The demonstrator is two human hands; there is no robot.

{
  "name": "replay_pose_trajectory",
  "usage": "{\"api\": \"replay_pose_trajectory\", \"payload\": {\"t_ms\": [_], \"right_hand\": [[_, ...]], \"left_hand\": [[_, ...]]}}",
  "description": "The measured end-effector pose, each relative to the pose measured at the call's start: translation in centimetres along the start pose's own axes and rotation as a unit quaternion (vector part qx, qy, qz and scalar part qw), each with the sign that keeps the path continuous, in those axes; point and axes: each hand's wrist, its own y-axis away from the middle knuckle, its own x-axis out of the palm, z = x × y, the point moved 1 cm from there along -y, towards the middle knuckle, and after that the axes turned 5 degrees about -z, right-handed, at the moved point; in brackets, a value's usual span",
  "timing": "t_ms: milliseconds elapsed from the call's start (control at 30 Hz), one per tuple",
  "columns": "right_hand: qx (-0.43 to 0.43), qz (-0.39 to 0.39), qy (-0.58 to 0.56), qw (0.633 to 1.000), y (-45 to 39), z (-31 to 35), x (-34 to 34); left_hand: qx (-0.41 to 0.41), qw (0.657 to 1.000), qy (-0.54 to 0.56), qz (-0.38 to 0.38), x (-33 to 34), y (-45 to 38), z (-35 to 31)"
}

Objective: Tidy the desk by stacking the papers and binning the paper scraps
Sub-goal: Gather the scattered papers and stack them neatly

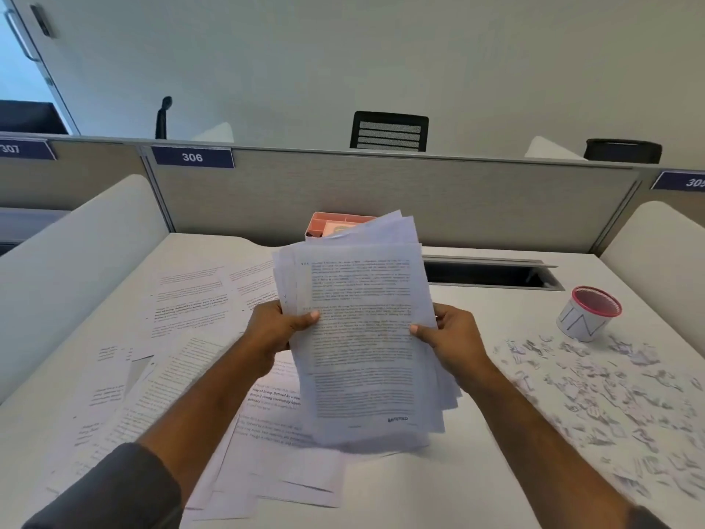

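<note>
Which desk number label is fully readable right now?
The 306 label, on the divider left of centre. The label at the left edge and the one at the right edge are both cut off by the frame.

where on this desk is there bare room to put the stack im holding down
Bare desk lies near the front edge, between the loose sheets on the left and the paper scraps on the right, below the held stack. A smaller bare strip runs between the cable slot and the small bin. Left half and right side are crowded.
</note>
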Motion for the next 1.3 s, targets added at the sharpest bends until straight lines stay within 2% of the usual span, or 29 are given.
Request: {"api": "replay_pose_trajectory", "payload": {"t_ms": [167,333,567,800,967,1067,1300], "right_hand": [[-0.06,-0.053,-0.047,0.996,0.2,1.0,0.9],[-0.103,-0.048,-0.116,0.987,0.9,1.3,0.4],[-0.064,-0.024,-0.116,0.991,1.6,-0.5,0.5],[-0.089,-0.03,-0.114,0.989,1.9,-0.5,0.7],[-0.02,-0.013,-0.091,0.996,1.9,-2.6,0.6],[-0.009,-0.018,-0.083,0.996,1.9,-3.4,0.3],[-0.062,-0.063,-0.085,0.992,2.0,-2.7,0.2]], "left_hand": [[0.092,0.992,0.04,-0.072,0.9,0.4,-1.0],[0.187,0.981,0.049,-0.03,0.6,1.3,-2.6],[0.145,0.989,0.011,0.036,0.4,1.0,-0.7],[0.155,0.988,0.02,0.019,0.4,1.2,0.5],[0.12,0.992,0.016,0.035,0.7,1.3,2.4],[0.102,0.994,0.013,0.036,1.0,1.2,3.5],[0.114,0.992,0.043,0.008,1.4,1.3,3.3]]}}
